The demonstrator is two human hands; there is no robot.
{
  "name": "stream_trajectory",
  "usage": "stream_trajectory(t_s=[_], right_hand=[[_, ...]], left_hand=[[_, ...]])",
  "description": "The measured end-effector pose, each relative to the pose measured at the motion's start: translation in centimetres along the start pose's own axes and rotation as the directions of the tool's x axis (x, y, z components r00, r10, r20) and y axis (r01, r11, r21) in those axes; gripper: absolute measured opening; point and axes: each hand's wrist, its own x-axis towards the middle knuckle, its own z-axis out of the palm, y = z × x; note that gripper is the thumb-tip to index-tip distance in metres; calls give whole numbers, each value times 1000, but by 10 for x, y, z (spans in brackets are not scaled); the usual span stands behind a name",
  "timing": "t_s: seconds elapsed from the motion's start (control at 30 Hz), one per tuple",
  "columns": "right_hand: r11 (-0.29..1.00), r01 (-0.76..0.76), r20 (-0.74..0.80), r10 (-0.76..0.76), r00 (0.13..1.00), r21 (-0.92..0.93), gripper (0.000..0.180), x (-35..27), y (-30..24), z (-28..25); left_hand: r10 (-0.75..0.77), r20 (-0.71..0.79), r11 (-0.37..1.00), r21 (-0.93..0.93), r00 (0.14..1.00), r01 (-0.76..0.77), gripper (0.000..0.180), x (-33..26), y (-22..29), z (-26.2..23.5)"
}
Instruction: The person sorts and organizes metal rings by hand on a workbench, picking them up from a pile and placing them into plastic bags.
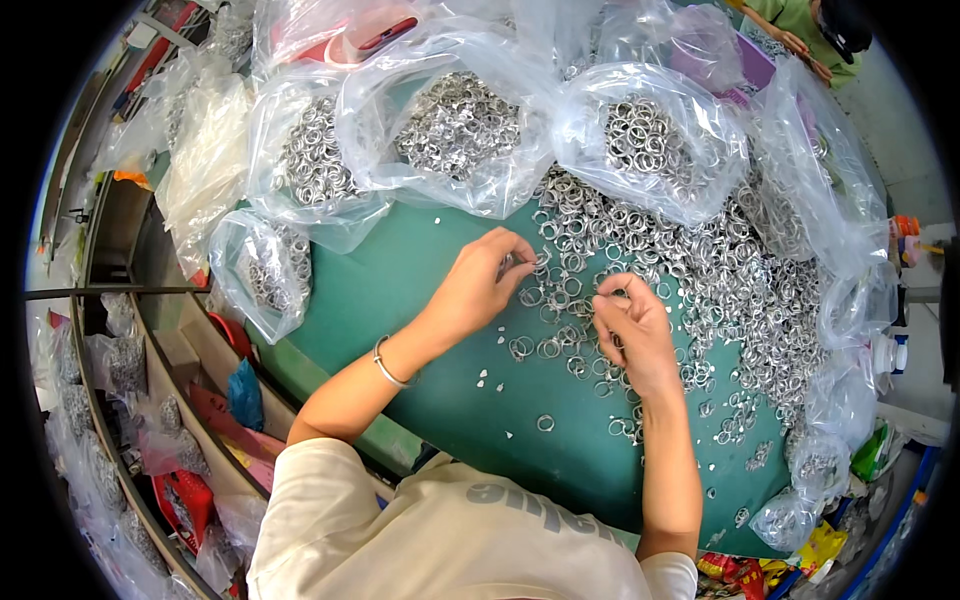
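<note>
A large heap of silver-coloured metal rings (700, 260) spreads over the green tabletop (430, 250). At the left edge of the scattered rings, my left hand (485, 280) is closed, its thumb and forefinger pinched together. My right hand (637, 332) hovers over the nearer loose rings with its fingers curled and thumb against the forefinger. Whatever small thing either hand pinches is too small to make out. Between the two hands lie several loose rings (572, 285). A metal bangle (385, 366) circles my left wrist.
Clear plastic bags of rings stand along the back, including a middle bag (460, 125), a right bag (640, 140) and a small left bag (270, 270). Small pale chips (483, 374) dot the tabletop. Shelving (190, 375) borders the left. Another person's hand (795, 42) shows at far right.
</note>
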Motion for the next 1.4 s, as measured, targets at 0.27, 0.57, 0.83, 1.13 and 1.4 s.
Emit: stream_trajectory(t_s=[0.27,0.57,0.83,1.13,1.4], right_hand=[[827,126,-23,-165,986,-548,28,18,18,13],[349,473,142,-665,734,-809,18,8,26,30],[792,389,-122,-495,860,-471,19,4,27,22],[344,441,78,-710,700,-829,15,-5,11,29],[872,234,-199,-344,918,-429,15,-8,12,25]], left_hand=[[-77,121,968,-229,990,103,15,-7,5,2],[-92,38,982,-162,995,98,24,-18,16,8],[-418,368,461,-702,831,543,22,-13,20,8],[-250,14,854,-468,968,227,16,-17,34,21],[144,-238,899,-375,961,-227,10,-22,23,28]])
